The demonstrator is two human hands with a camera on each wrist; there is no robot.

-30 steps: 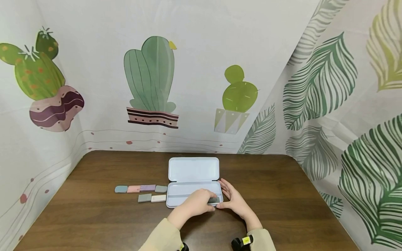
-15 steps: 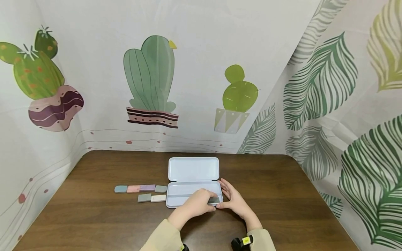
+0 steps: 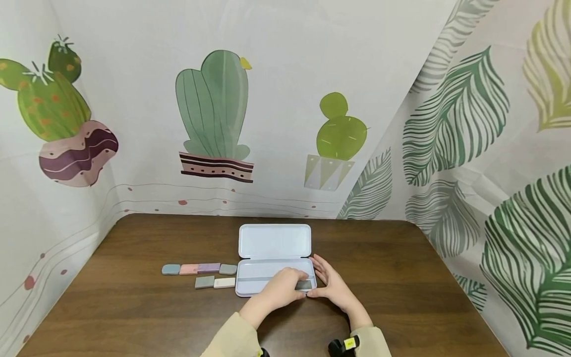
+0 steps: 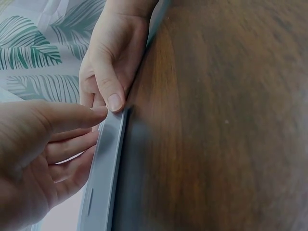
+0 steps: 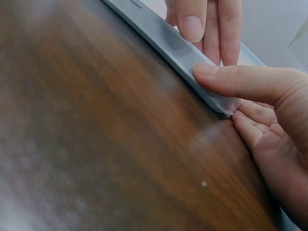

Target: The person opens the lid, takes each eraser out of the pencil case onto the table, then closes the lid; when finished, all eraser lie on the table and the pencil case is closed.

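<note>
A pale blue-white pencil case (image 3: 275,241) lies on the table with its lid raised away from me. A dark grey flat block (image 3: 304,285) sits at the right end of its front compartment. My left hand (image 3: 280,288) reaches over that compartment, fingers beside the block; their tips are partly hidden. In the left wrist view its thumb is held near the case's front wall (image 4: 103,163). My right hand (image 3: 332,286) holds the case's right end, thumb (image 5: 231,79) on the front rim and fingers round the side.
Left of the case lie two rows of flat blocks on the wooden table (image 3: 134,307): teal (image 3: 171,269), pink (image 3: 189,269), purple (image 3: 208,267) and grey (image 3: 228,269) behind, grey (image 3: 204,282) and white (image 3: 224,282) in front. A printed cloth (image 3: 276,114) hangs behind.
Both hands stay in nearly the same place at the case. The view shifts very slightly; the blocks and the case keep their arrangement.
</note>
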